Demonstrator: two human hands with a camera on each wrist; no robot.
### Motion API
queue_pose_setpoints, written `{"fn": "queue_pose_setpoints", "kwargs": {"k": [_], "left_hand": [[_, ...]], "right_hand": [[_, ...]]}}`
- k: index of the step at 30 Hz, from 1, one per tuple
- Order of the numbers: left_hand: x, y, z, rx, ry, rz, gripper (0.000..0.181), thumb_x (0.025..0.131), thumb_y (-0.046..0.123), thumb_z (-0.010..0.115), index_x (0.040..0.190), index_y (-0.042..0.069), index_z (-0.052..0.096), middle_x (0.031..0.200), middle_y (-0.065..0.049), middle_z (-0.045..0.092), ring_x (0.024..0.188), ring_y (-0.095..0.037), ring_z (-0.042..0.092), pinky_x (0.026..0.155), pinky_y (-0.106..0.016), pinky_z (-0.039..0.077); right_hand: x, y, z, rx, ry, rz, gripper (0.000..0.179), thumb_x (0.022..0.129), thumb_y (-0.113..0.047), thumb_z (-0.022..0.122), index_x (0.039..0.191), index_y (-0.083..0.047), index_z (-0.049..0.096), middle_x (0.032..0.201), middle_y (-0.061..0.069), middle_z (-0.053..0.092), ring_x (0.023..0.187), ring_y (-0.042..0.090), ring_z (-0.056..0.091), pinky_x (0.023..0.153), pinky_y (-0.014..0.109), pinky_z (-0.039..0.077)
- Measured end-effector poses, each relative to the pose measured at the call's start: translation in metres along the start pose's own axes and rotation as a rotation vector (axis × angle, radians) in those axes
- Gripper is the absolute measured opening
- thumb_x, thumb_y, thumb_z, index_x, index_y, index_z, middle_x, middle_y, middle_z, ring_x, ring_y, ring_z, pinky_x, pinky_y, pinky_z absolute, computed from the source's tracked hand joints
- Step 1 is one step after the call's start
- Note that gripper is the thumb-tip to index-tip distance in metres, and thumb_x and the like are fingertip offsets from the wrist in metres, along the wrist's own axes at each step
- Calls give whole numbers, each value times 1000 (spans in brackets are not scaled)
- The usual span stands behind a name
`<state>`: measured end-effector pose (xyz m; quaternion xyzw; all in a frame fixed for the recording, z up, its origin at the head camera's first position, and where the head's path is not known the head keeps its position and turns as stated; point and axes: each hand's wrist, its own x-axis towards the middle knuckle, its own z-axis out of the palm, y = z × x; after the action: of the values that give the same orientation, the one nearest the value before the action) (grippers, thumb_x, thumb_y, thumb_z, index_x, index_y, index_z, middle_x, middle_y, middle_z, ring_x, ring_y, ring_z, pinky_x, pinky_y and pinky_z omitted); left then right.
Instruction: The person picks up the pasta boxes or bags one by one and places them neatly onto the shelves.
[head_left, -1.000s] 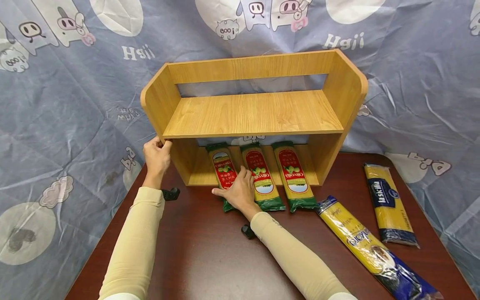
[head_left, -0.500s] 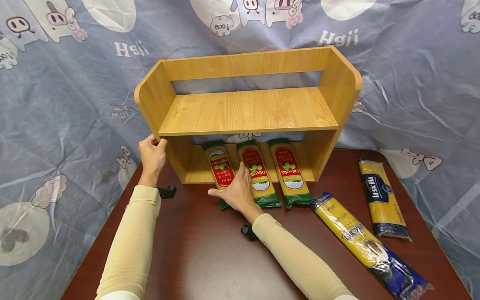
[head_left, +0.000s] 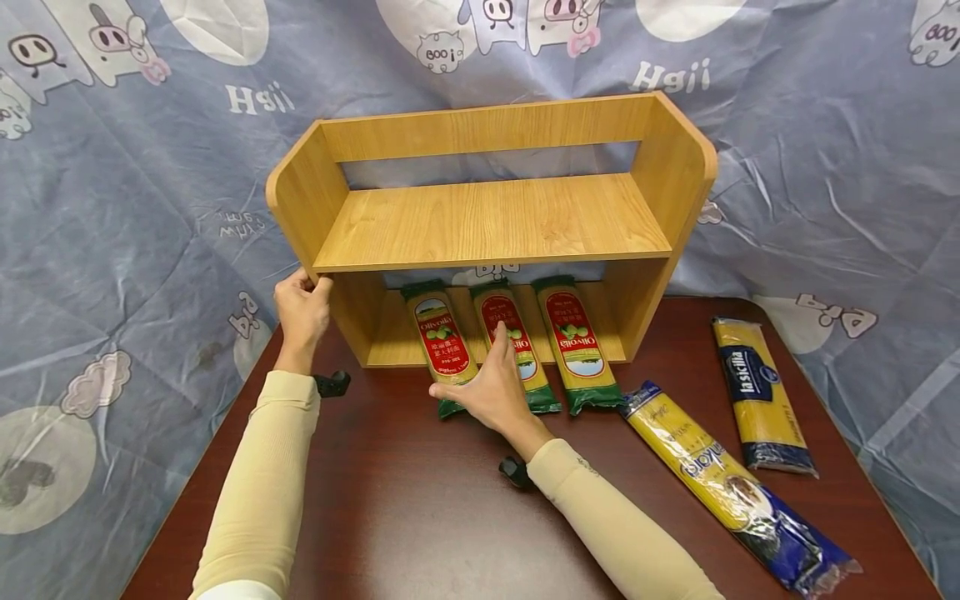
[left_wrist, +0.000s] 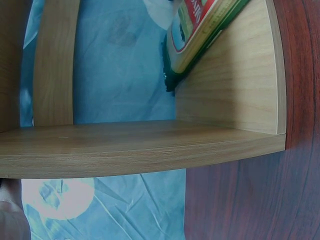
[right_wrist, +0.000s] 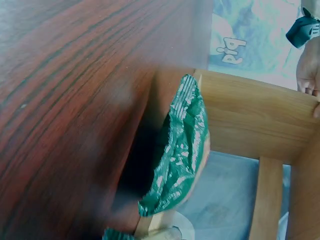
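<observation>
My left hand grips the front edge of the left side panel of a wooden shelf, just below its middle board. In the lower compartment three green-ended spaghetti packets lie aslant, lower ends sticking out in front: a left packet, a middle packet and a right packet. My right hand, thumb and fingers spread, is over the lower part of the middle packet, its thumb by the left packet's lower end. Contact cannot be made out. The right wrist view shows a crinkled green packet end close up.
On the dark red-brown table, a blue-and-yellow spaghetti packet lies diagonally right of the shelf. A second yellow packet with a dark blue label lies farther right. A patterned blue-grey cloth hangs behind.
My right hand has drawn slightly back and right, uncovering more of the left packet's label. My left hand keeps its grip on the shelf. The head view has shifted slightly.
</observation>
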<state>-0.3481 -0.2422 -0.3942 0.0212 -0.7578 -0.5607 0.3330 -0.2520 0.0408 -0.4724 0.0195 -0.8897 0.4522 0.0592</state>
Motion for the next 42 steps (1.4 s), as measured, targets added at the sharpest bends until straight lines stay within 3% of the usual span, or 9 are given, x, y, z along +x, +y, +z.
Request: {"fn": "queue_pose_setpoints", "kwargs": {"k": [4,13,22,29,32,36,37,39,42], "left_hand": [[1,-3,0,0,-1,3,19,90,-2,62,102,-10,74,88,-27,72,65,-8,63,55,-15,46],[1,-2,-2,-5,-4,16,14,89,2,66,95,-5,76,71,-1,67,58,-4,55,50,-17,42],[0,0,-1,0,4,12,15,88,-1,63,95,-6,76,69,-5,67,55,-3,53,48,-16,39],[-11,30,-6,-23,-21,11,18,85,-6,57,93,-12,72,61,6,58,52,-2,46,46,-17,32],[-6,18,-6,-18,-14,2,19,85,-5,57,94,-11,73,62,8,59,53,-3,47,46,-17,34],[-4,12,-4,-2,-11,4,18,86,-4,59,94,-11,73,63,6,60,53,-3,48,46,-17,34],[-6,17,-5,-2,-14,4,17,86,-4,60,95,-11,73,63,4,62,54,-3,49,46,-17,36],[-10,27,-5,-5,-20,4,17,87,-5,60,95,-12,73,66,-3,65,54,-3,51,47,-16,37],[-8,24,-4,-3,-18,2,17,87,-5,60,95,-12,73,69,-12,67,54,-3,51,46,-16,37]], "right_hand": [[-8,0,-11,2,-13,-6,153,55,-82,80,164,-12,-1,167,17,14,151,39,17,114,62,27],[-23,0,-37,52,21,-31,152,54,-83,80,163,-13,0,166,15,17,148,40,23,110,63,32],[-37,0,-57,61,36,-61,152,55,-80,82,163,-14,-2,164,7,22,149,33,25,109,60,36],[-46,3,-72,-24,12,-58,146,58,-79,81,163,-13,5,167,12,14,151,37,19,108,65,33],[-50,6,-79,-49,11,-63,145,57,-78,82,163,-10,9,166,16,15,149,40,21,108,66,33],[-55,10,-89,-59,18,-59,144,57,-78,82,162,-10,12,165,17,18,146,41,27,107,66,35],[-57,11,-93,-60,20,-54,143,57,-78,83,162,-10,13,164,17,19,146,42,28,106,66,35],[-60,14,-100,-53,26,-47,142,57,-77,84,162,-12,13,164,17,21,144,42,31,105,67,36],[-65,19,-109,-44,50,-46,139,57,-74,86,162,-14,16,162,16,24,142,42,33,104,67,36]]}}
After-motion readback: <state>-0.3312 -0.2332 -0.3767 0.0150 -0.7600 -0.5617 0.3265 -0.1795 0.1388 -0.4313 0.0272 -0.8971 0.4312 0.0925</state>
